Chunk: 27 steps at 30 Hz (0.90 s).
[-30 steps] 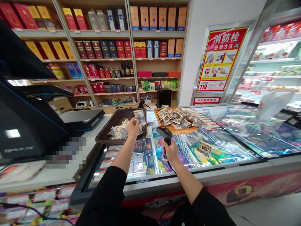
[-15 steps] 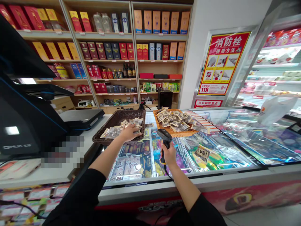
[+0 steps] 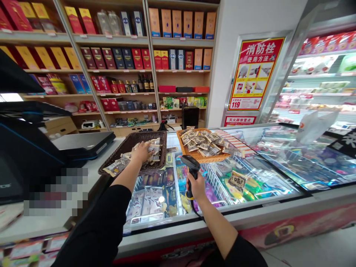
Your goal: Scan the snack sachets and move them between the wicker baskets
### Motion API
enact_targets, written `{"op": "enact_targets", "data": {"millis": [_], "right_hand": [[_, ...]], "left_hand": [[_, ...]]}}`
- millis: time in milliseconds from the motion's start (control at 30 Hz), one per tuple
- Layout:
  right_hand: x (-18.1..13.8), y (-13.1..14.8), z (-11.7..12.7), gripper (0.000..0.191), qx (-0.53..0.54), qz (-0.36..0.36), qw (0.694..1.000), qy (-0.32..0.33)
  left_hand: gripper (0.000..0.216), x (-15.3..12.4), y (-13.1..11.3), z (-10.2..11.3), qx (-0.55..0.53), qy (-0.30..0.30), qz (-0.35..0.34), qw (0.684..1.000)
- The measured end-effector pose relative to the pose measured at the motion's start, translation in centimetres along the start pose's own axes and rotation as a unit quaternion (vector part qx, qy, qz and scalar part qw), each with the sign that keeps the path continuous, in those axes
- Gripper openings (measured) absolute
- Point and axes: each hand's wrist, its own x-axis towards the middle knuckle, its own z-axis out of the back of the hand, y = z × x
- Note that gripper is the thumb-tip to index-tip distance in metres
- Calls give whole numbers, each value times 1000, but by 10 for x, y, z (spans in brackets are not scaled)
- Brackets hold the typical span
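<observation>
Left hand [image 3: 141,151]: left of centre, lying palm down inside the dark wicker basket [image 3: 164,150]; fingers are reaching partly extended across clear-and-tan packets [image 3: 118,165] and touching them. Whether they are gripping one, the view is not telling.

Right hand [image 3: 197,185]: just right of centre, closing firmly round the handle of a black handheld scanner [image 3: 190,162]; the scanner's head is pointing toward the upper left, its cable [image 3: 198,214] trailing below the fist.

Packets, first lot: lying in the dark basket, some spreading toward its near left corner. Second lot [image 3: 204,141]: heaping in an orange basket [image 3: 207,159], right of centre, a few spilling over its right side. Single packet [image 3: 237,180]: lying flat on the glass-topped freezer [image 3: 250,214], right of the scanner. Both baskets are resting on the freezer's far side.
</observation>
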Motion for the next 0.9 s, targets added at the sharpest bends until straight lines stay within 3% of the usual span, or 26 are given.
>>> {"op": "enact_targets", "data": {"millis": [100,200,300,400,533,700,800,900], "right_hand": [[1,-2,0,28,-11,-3,1000,6],[1,0,-2,26,-14,5,1000,-12],[0,8,-2,26,21,26,999,-41],[1,24,13,27,67,58,992,-95],[7,46,66,27,103,79,976,-174],[10,61,153,25,90,72,957,-265],[11,62,187,28,80,48,947,-309],[12,62,200,30,102,14,936,-336]], "left_hand": [[54,4,-8,5,12,-50,46,998],[52,4,-38,10,3,-63,-17,998],[48,-5,-95,12,-44,-64,-124,989],[38,-22,-162,7,-121,-6,-225,967],[27,-48,-241,-20,-196,60,-328,922],[20,-78,-316,-62,-259,99,-397,875],[18,-93,-347,-74,-224,129,-389,884],[36,-101,-362,-78,-163,156,-363,904]]}}
